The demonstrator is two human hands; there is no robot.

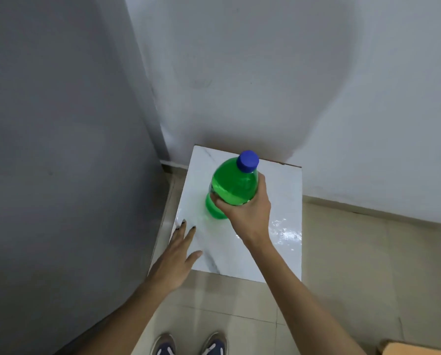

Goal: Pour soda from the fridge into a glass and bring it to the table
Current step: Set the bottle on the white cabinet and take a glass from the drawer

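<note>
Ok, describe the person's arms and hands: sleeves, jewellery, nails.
Both forearms are bare, with no sleeves in view. The left hand has dark-painted fingernails. The right hand shows no rings, and neither wrist carries a watch or bracelet. No gloves are worn.

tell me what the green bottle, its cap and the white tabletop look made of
Green bottle: translucent plastic, glossy; light passes through and tints the top green.
Cap: opaque blue plastic, seemingly ribbed.
Tabletop: looks like polished marble or marble-look tile; grey veins, bright reflections. Which one is unclear.
</note>
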